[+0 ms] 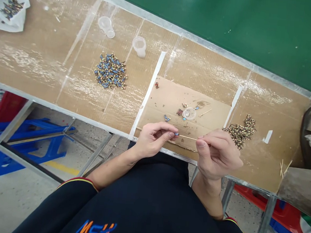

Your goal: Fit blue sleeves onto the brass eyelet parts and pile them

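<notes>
Between the thumb and fingers of my left hand (pixel 157 138) is a tiny figurine (pixel 176 134) with blue on it, mostly covered by the fingertips. My right hand (pixel 217 154) pinches a thin wooden stick (pixel 187 137), whose far end meets the small piece. Both hands are over the near edge of a cardboard sheet (pixel 168 92). On that sheet stand a small clear cup (pixel 190 113), a reddish-brown piece (pixel 180 112), a blue figurine (pixel 167 118) and another stick (pixel 205 112).
A pile of blue-and-gold figurines (pixel 110 71) lies left, a brown-gold pile (pixel 241 133) right. Two clear plastic cups (pixel 139 46) are farther back. A white bag (pixel 17 17) holds more pieces. Loose sticks (pixel 283 168) lie by the right edge, near a black round frame (pixel 307 122).
</notes>
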`<state>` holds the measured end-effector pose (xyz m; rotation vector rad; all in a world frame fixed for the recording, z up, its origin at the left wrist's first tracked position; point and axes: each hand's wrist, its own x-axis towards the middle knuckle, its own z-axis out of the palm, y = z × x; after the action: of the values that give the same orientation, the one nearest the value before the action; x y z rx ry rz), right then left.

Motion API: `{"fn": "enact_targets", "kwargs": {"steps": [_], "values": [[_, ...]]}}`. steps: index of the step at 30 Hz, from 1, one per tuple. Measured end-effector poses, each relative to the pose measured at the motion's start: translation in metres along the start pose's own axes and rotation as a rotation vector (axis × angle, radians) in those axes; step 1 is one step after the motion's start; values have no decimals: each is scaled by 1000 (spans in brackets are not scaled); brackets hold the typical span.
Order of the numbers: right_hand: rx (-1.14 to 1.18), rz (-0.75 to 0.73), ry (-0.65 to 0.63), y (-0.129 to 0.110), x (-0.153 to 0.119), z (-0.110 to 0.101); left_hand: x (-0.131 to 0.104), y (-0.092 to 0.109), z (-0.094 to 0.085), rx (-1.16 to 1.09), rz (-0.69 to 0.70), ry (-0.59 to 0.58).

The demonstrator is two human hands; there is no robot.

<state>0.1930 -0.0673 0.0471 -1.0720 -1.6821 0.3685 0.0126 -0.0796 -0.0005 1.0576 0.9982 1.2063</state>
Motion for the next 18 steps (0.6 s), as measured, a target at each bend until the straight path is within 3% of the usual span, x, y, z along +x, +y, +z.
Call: {"fn": "enact_targets", "kwargs": {"steps": [18], "values": [[10, -3, -22, 0, -1, 2, 0, 3, 1, -47, -22, -18]]}}
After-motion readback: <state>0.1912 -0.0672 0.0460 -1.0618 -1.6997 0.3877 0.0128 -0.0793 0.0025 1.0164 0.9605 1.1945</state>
